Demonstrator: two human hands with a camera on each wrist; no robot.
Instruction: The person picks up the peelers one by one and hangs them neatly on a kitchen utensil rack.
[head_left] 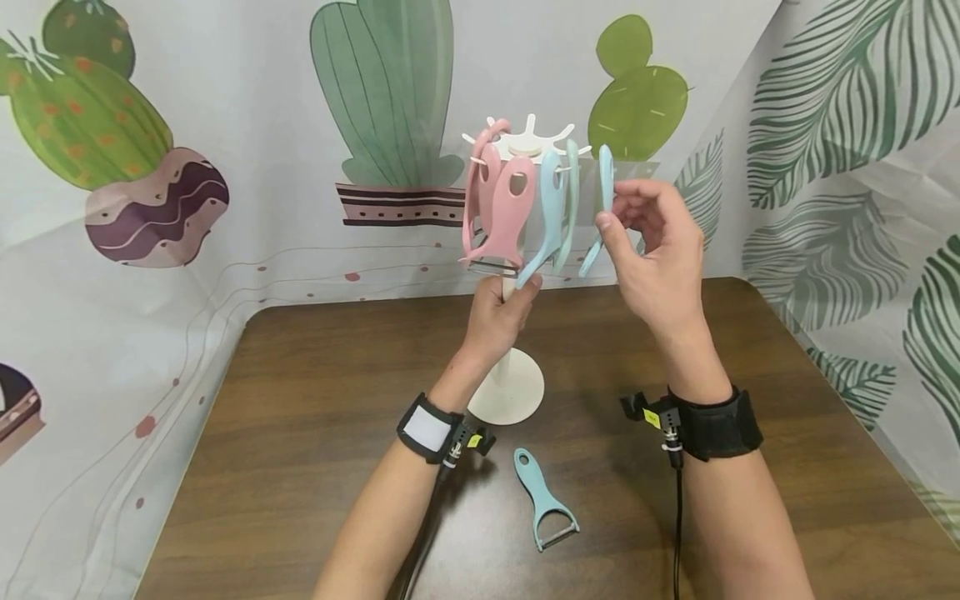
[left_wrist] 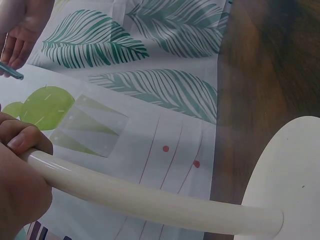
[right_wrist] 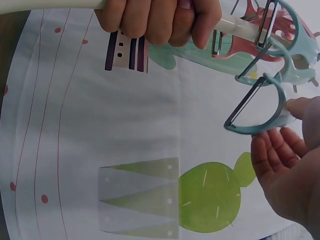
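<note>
My left hand (head_left: 495,321) wraps round the pole (left_wrist: 140,200) of a white rotating-style rack, just under the peelers hung on it. At the top of the rack is a spoked disc (head_left: 529,133). Hanging from its spokes are several pink peelers (head_left: 512,208), a light-blue peeler (head_left: 552,200) and a pale green one (head_left: 572,196). To the right of these, my right hand (head_left: 660,258) pinches another blue peeler (right_wrist: 284,114) between thumb and fingers, its handle end up, level with the spokes. The right wrist view shows its blade frame close to the hung peelers.
A blue-green peeler (head_left: 534,483) lies on the brown table (head_left: 300,433) in front of the rack's round base (head_left: 525,392). Behind the table hangs a cloth (head_left: 255,167) printed with cacti and leaves. Camera cables (head_left: 678,525) run down beside both forearms.
</note>
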